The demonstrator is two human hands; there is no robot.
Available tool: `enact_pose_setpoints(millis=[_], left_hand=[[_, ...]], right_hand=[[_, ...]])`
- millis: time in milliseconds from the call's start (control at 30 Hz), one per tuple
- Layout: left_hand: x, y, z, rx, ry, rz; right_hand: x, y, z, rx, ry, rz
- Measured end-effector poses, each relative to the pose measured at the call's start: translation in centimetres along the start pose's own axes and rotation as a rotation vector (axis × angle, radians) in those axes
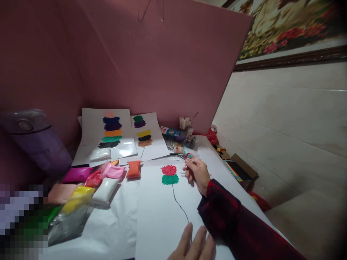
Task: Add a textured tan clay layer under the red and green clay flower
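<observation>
My right hand (198,174), in a dark red and black checked sleeve, pinches what looks like a clear plastic fork (183,174). Its tines are beside a textured red patch (168,170) and a green patch (170,179) stacked on a white sheet (154,220). From the green patch a thin dark line (178,203) curves down the sheet. At the bottom edge, my left hand (193,245) has its fingers stretched out over the lower sheet, holding nothing; only part of it shows.
Packets of coloured clay (105,192) lie at left, with an orange packet (133,169) nearer the sheet. Behind are sheets with coloured patches (112,131). A purple bottle (38,144) stands far left. Plastic-bagged supplies (179,139) sit at the back; an open box (241,171) is beyond the right edge.
</observation>
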State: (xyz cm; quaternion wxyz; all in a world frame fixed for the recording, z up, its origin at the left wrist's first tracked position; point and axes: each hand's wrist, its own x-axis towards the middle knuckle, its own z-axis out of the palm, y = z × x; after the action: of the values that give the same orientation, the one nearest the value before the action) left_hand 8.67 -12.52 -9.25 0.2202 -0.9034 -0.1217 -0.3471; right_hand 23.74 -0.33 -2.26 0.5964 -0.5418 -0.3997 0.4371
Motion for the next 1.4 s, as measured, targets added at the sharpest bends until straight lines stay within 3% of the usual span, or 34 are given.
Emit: enact_pose_setpoints(millis=[133, 200, 367, 567, 700, 900, 1233, 1400], left_hand=[[0.5, 0.6, 0.4, -0.007, 0.2, -0.073], [0.6, 1.2, 0.8, -0.003, 0.236, -0.137], [0.8, 1.9, 1.6, 0.021, 0.154, -0.193], [1.7, 1.2, 1.8, -0.002, 0.245, -0.202], [2.0, 1.2, 2.0, 0.049, 0.189, -0.172], [2.6, 0.4, 1.3, 0.057, 0.224, -0.159], [2.6, 0.3, 1.1, 0.031, 0.228, -0.186], [2.6, -0.1, 0.3, 0.005, 0.121, -0.135]], right_hand=[[0.3, -0.3, -0.2, 0.01, -0.017, 0.02], [0.7, -0.9, -0.4, 0.02, -0.023, 0.025], [1.4, -3.1, -1.8, 0.015, -0.016, -0.021], [2.3, -4.6, -4.5, -0.073, 0.089, -0.095], [3.8, -3.7, -5.1, -0.14, 0.236, -0.187], [4.9, -1.5, -6.0, -0.28, 0.414, -0.305], [5.2, -0.7, -8.2, -0.368, 0.464, -0.278], [5.3, -0.2, -8.0, -0.397, 0.421, -0.289]])
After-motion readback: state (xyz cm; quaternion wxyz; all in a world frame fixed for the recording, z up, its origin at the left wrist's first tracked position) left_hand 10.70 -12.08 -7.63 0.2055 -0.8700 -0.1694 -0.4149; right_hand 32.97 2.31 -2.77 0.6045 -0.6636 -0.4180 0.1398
